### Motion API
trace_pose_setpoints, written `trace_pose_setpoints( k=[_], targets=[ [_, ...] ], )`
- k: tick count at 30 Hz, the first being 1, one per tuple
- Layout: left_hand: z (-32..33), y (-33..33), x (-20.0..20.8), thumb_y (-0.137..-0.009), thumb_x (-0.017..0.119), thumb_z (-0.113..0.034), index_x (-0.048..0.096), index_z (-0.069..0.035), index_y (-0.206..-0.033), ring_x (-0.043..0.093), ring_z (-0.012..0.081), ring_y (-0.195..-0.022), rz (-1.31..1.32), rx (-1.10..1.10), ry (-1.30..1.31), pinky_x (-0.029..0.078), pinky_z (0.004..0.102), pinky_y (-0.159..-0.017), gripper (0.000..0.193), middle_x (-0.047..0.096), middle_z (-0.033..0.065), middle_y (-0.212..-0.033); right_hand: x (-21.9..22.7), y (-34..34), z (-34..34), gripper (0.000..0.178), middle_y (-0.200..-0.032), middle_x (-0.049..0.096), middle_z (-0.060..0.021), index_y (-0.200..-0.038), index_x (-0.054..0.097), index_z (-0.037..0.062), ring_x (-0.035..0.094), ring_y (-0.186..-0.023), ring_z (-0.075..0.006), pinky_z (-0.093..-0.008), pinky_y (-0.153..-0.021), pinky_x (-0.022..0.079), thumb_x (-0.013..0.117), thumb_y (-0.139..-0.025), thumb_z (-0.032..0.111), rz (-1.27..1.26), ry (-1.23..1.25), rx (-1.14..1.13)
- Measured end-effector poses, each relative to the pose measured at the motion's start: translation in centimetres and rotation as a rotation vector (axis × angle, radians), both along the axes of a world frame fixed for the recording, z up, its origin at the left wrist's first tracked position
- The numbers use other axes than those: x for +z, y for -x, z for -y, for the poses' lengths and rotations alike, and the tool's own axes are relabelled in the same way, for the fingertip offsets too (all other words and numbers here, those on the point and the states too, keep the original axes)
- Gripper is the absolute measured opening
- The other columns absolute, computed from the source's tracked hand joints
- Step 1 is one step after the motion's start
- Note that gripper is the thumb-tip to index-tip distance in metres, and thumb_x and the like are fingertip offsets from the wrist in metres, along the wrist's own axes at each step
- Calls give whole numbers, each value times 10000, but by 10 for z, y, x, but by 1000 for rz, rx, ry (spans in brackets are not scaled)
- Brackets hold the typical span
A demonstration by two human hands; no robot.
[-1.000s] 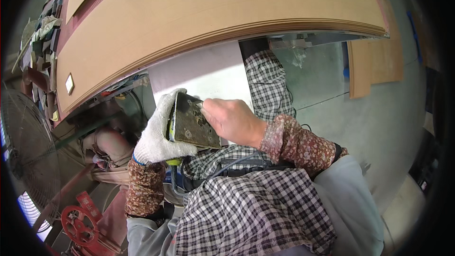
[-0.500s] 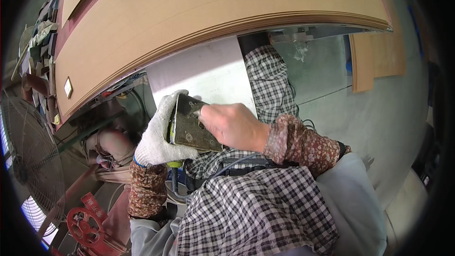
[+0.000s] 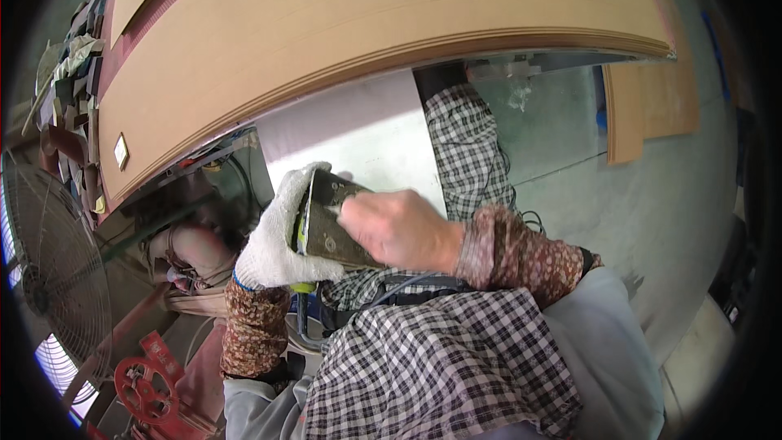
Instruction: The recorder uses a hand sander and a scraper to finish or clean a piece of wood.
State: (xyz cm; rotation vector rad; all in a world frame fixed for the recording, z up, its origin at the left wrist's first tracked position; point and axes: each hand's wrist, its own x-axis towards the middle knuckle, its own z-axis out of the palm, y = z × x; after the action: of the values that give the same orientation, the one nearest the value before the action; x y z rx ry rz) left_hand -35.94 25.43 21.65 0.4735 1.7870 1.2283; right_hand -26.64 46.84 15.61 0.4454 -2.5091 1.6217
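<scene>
My left hand (image 3: 281,232), in a white knit glove, wraps round a sander (image 3: 330,248) held in front of my lap. Its dark, worn rectangular pad with screw heads is turned up toward me. A bit of bright green body shows along the pad's edge, and a hose (image 3: 303,318) runs down from it. My right hand (image 3: 399,228) is bare and closed, lying over the right part of the pad. A small pale tip shows at its fingers against the pad; what it belongs to is hidden.
A stack of tan boards (image 3: 366,12) spans the far side. Beneath it leans a white panel (image 3: 350,134) beside checked cloth (image 3: 464,143). A large fan (image 3: 57,269) and a red handwheel (image 3: 147,389) stand left. Tan panels (image 3: 648,106) stand far right.
My right hand has shifted slightly right and down over the pad. The sander and left hand have also moved slightly right and down, still gripped.
</scene>
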Motion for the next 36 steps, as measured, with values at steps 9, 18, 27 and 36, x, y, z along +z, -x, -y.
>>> trace_pose_setpoints(
  k=[9,18,27,36],
  targets=[
    [3,3,-2,-534,1054,-398,410,23,-1558,519,315,-1405,-87,-58,-6,389,416,-1200,1281,524,181,-1502,-1,3,-2,154,-710,651,-115,-926,566,39,718,-602,-276,-383,-469,576,570,-1040,142,38,20,18],
    [1,2,-3,-518,1051,-372,419,24,-1551,530,321,-1389,-69,-12,-2,397,415,-1190,1274,535,176,-1471,3,9,-4,137,-694,615,-90,-896,543,46,652,-546,-246,-351,-463,564,597,-1008,102,88,-78,-94],
    [-1,2,-3,-548,1051,-424,409,23,-1549,546,316,-1378,-73,10,-35,420,432,-1180,1271,558,181,-1475,0,-1,-3,133,-697,633,-89,-907,553,62,685,-580,-229,-356,-469,564,609,-1015,116,-10,-7,-19],
    [0,1,-4,-549,1054,-433,414,20,-1553,538,299,-1389,76,48,-16,419,425,-1181,1274,532,171,-1500,2,-1,-4,126,-668,598,-68,-858,555,48,670,-562,-185,-341,-439,552,645,-945,61,44,-189,1]
  ],
)
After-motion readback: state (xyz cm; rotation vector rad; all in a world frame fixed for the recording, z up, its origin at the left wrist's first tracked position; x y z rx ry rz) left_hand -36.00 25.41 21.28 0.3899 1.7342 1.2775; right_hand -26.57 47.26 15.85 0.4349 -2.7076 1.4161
